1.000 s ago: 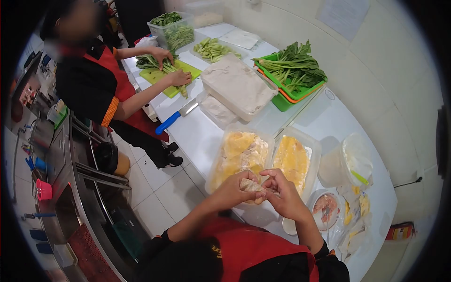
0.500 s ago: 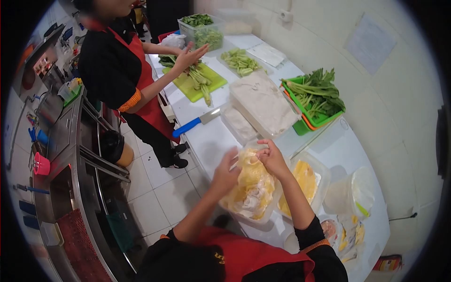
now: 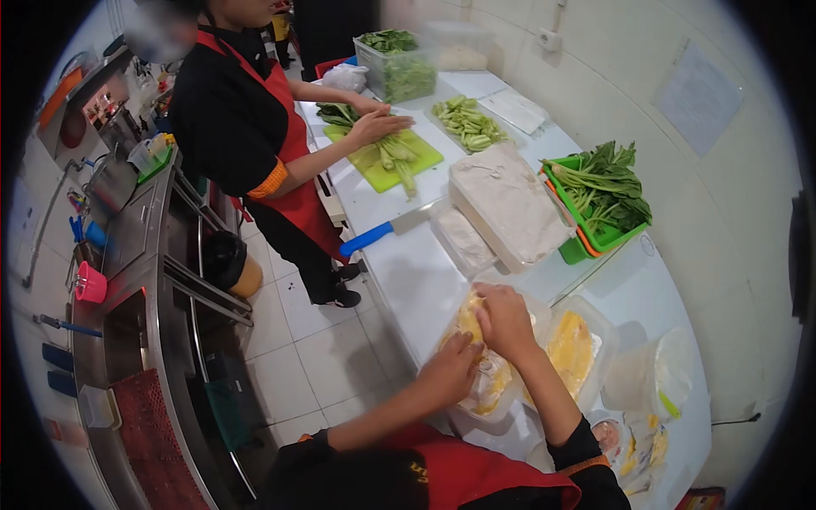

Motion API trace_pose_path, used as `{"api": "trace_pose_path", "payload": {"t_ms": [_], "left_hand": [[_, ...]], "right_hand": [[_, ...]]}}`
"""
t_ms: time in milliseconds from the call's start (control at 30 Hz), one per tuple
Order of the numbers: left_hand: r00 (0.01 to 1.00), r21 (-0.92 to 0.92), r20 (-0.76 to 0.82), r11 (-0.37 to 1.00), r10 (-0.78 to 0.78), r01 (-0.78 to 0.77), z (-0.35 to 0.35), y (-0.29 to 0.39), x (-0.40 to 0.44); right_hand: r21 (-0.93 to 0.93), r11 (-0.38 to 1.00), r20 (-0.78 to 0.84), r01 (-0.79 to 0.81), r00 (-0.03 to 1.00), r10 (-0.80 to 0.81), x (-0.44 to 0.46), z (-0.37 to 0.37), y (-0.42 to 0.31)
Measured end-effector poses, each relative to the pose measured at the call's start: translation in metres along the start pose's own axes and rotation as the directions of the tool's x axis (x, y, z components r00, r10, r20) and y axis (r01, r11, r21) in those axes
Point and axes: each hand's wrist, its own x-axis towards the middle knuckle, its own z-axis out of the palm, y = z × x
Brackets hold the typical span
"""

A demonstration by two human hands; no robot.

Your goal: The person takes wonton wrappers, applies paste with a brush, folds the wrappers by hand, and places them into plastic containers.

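A clear plastic container [image 3: 484, 415] at the front table edge holds a yellow and white food [image 3: 493, 374], loosely covered with clear plastic film [image 3: 466, 320]. My left hand [image 3: 451, 371] has its fingers curled on the film at the container's near left side. At the far side my right hand [image 3: 507, 321] is closed with its fingers bent down on the film. Both hands partly hide the food, and its exact kind is unclear. Right of them stands a second container [image 3: 605, 338] with a yellow slab [image 3: 569, 350].
A tub of whitish powder [image 3: 510, 200] lies beyond my hands, with a blue-handled knife [image 3: 367, 239] left of it. Greens fill a green basket [image 3: 586, 246]. A co-worker [image 3: 238, 127] stands at a green cutting board [image 3: 429, 159]. A white bucket [image 3: 633, 374] stands right.
Both hands have come down onto the film and closer together; the raised film is now lower. The co-worker's hands have lowered to the vegetables. The whole view has shifted slightly.
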Motion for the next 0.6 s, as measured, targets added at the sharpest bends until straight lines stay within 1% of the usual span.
{"api": "trace_pose_path", "payload": {"t_ms": [67, 100, 167, 267, 333, 367, 400, 467, 500, 567, 600], "left_hand": [[1.000, 0.050, 0.016, 0.999, 0.003, -0.004, 0.006, -0.005, -0.003], [1.000, 0.074, 0.023, 0.997, 0.008, -0.010, 0.007, -0.007, -0.002], [0.999, 0.065, 0.031, 0.998, 0.021, -0.023, 0.004, -0.007, -0.002], [0.999, 0.034, 0.046, 0.999, 0.029, -0.031, 0.001, -0.007, -0.006], [0.997, 0.014, 0.058, 0.999, 0.043, -0.044, -0.006, -0.008, -0.004], [0.996, -0.004, 0.073, 0.998, 0.055, -0.055, -0.013, -0.006, -0.004], [0.993, -0.028, 0.096, 0.997, 0.069, -0.067, -0.017, -0.004, -0.005], [0.991, -0.024, -0.082, 0.993, 0.109, -0.111, -0.024, 0.005, -0.010], [0.988, -0.053, -0.103, 0.991, 0.117, -0.123, -0.027, 0.008, -0.010], [0.979, -0.095, -0.165, 0.986, 0.121, -0.138, -0.030, 0.013, -0.008], [0.978, -0.109, -0.165, 0.983, 0.130, -0.149, -0.028, 0.016, -0.006]], "right_hand": [[-0.071, 0.990, 0.046, 0.119, 0.992, -0.116, -0.003, 0.010, 0.000], [-0.061, 0.991, 0.049, 0.116, 0.992, -0.113, -0.002, 0.011, 0.000], [-0.044, 0.994, 0.059, 0.103, 0.993, -0.100, -0.002, 0.011, 0.001], [-0.011, 0.990, -0.057, 0.140, 0.988, -0.140, -0.007, 0.002, 0.001], [0.044, 0.993, -0.191, 0.112, 0.976, -0.102, -0.018, -0.016, 0.003], [0.063, 0.995, -0.252, 0.079, 0.966, -0.061, -0.030, -0.027, 0.009], [0.084, 0.996, -0.286, -0.003, 0.958, 0.027, -0.045, -0.038, 0.020], [0.132, 0.979, -0.365, -0.154, 0.911, 0.193, -0.080, -0.066, 0.045], [0.175, 0.937, -0.327, -0.302, 0.880, 0.345, -0.102, -0.076, 0.059], [0.258, 0.796, -0.239, -0.548, 0.762, 0.602, -0.138, -0.090, 0.089], [0.191, 0.774, -0.206, -0.604, 0.746, 0.633, -0.154, -0.090, 0.099]]}}
